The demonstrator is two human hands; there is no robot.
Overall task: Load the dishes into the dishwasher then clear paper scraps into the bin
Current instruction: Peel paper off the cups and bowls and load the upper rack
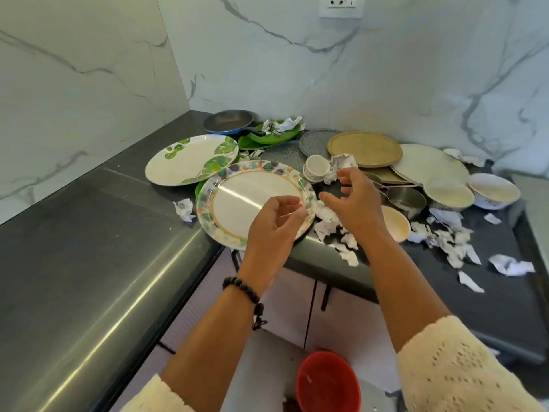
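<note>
One floral-rimmed plate [252, 200], white centre, glossy, tilted at frame centre over the dark bench [89, 233] edge | your left hand [274, 224] pinches its right rim between curled fingers [292, 214] | your right hand [355, 200] hovers just beside, fingers spread, holding nothing, above paper scraps [329, 224].

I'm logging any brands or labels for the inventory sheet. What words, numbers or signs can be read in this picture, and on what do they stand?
None can be read.
Paper scraps: grey marks that may be print, too blurred to read.
Small cup: dark marks round the rim, a pattern or text, cannot tell.
Wall socket: no legible marking.
Floral-rimmed plate and leaf plate: pictures only, no words.
</note>
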